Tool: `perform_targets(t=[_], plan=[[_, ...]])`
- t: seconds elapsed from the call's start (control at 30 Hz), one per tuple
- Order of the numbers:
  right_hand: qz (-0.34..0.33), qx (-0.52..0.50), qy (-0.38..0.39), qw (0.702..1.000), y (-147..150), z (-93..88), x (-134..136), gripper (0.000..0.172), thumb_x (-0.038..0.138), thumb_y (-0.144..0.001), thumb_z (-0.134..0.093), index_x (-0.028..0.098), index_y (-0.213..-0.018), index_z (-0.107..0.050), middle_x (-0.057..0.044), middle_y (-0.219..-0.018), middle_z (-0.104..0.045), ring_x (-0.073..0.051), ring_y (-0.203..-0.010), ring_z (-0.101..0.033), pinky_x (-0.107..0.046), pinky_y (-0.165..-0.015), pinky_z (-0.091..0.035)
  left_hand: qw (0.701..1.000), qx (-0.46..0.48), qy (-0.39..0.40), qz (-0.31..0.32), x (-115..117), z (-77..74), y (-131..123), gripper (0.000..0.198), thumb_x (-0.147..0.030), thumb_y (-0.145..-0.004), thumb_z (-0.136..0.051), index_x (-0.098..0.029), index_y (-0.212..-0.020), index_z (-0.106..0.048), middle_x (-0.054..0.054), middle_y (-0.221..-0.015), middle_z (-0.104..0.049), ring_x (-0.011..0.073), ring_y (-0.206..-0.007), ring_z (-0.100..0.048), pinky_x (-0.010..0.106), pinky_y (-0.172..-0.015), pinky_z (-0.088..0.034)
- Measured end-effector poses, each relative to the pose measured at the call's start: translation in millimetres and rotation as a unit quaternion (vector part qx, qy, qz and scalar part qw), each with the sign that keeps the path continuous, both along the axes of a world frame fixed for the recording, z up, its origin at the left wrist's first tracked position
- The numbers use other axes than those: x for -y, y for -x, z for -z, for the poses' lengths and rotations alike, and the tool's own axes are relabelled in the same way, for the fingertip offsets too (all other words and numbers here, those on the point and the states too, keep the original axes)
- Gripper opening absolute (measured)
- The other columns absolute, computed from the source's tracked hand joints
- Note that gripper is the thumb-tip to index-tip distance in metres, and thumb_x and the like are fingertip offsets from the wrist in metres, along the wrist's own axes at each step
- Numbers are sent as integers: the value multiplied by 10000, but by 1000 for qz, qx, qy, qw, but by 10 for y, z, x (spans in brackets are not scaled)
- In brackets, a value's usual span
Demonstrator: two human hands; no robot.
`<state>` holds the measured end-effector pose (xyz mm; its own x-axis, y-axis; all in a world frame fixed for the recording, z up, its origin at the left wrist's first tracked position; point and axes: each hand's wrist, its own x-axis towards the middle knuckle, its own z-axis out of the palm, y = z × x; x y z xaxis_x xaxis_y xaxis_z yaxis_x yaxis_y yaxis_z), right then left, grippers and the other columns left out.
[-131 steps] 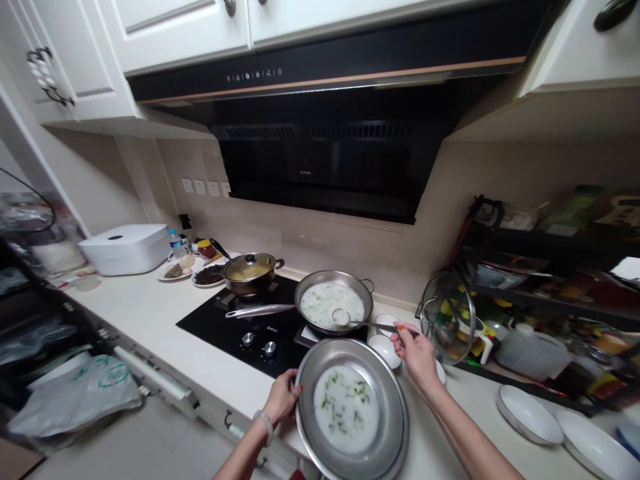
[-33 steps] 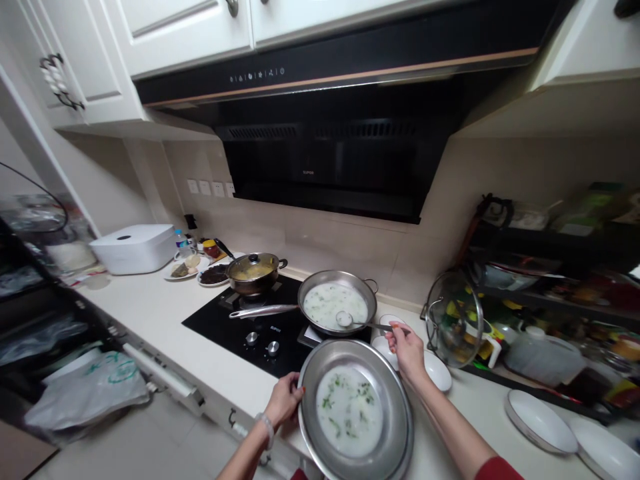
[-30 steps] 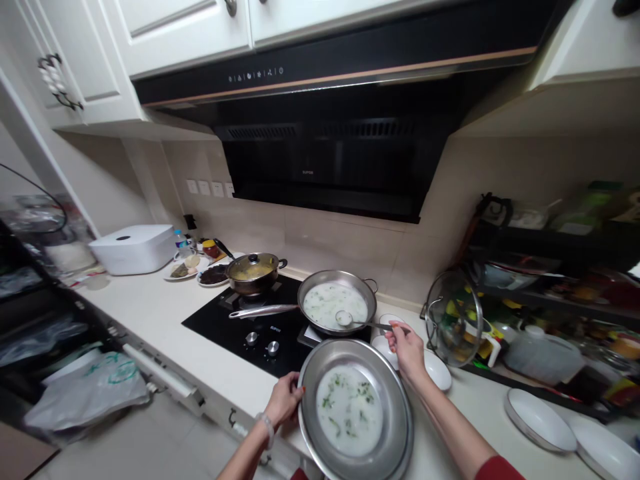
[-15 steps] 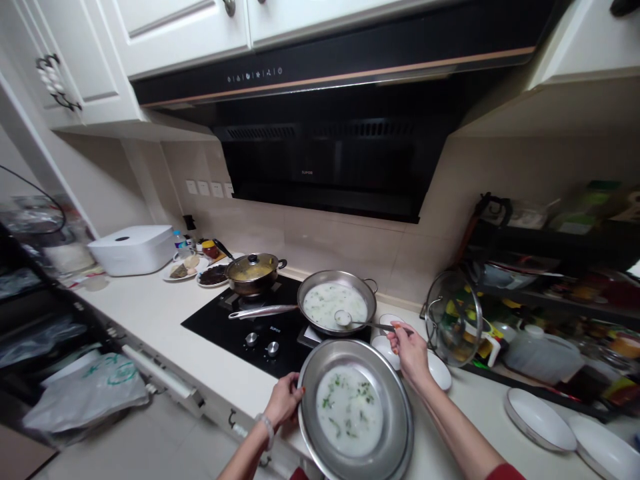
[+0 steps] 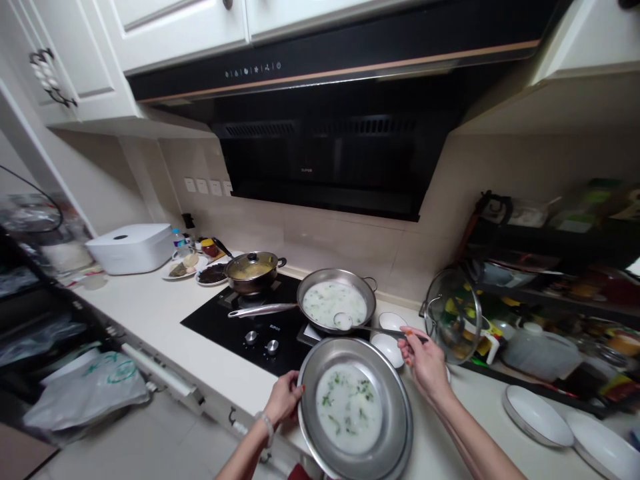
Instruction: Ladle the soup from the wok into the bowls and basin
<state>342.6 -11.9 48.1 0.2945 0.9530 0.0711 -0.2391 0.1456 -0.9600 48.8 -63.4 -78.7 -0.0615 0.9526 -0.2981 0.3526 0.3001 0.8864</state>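
My left hand (image 5: 284,399) grips the left rim of a wide metal basin (image 5: 395,413), which holds milky white soup with green leaves. My right hand (image 5: 423,360) is closed round the dark handle of a ladle (image 5: 344,321). The ladle's bowl rests at the near right edge of the white soup in a steel frying pan (image 5: 303,293). This pan stands on the right side of the black cooktop (image 5: 215,319), its long handle pointing left. The basin is tilted slightly towards me, just in front of the pan.
A lidded pot (image 5: 250,285) stands on the back left of the cooktop. White bowls (image 5: 387,347) sit beside the pan, under my right wrist. A glass lid (image 5: 453,319) leans by the crowded rack at right. Overhead is a black range hood (image 5: 320,167).
My right hand has moved right and slightly down with the ladle's handle, which now lies flatter. The ladle's bowl stays in the pan. My left hand and the basin have hardly moved.
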Motion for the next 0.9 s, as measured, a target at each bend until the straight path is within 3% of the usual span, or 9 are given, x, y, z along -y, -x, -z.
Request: perform_targets(t=[0.27,0.47,0.6,0.77,0.9], plan=[[-4,-9,12,1000,-73,5,131,429,449,-608,-743,146,-884,-614,-7,-528,-593,-85,-427,-436,-175,-360,-313,1000,-1,-4,8,-13,20,6,261,-269,-780,-497,-140,-1002,-545,-56,-554,-503,90,-346,-457,207,-351,-339],[14,2,-17,1000,15,1,-50,405,454,-630,-715,152,-876,-604,3,-535,-584,-91,-417,-429,-194,-363,-306,999,-34,-17,10,-30,49,37,313,-307,-756,-536,-136,-1014,-581,-42,-579,-528,101,-420,-490,214,-427,-384],[9,71,-30,997,107,102,-246,394,486,-678,-658,159,-887,-596,5,-543,-577,-109,-426,-438,-218,-377,-324,999,-41,-30,7,-28,46,40,336,-337,-739,-566,-140,-1009,-600,-28,-593,-551,109,-469,-506,216,-464,-399],[-18,186,-76,979,172,252,-400,355,480,-751,-562,169,-918,-595,7,-575,-580,-131,-467,-473,-250,-434,-381,1000,-14,-12,2,-23,66,13,298,-279,-766,-521,-136,-1024,-560,-50,-566,-520,89,-375,-463,209,-387,-356],[-10,210,-67,975,170,318,-447,351,475,-748,-545,172,-919,-593,7,-574,-585,-140,-467,-484,-259,-442,-392,1000,9,-9,2,-21,70,-2,265,-244,-773,-486,-129,-1006,-539,-67,-505,-491,98,-336,-455,207,-348,-334]])
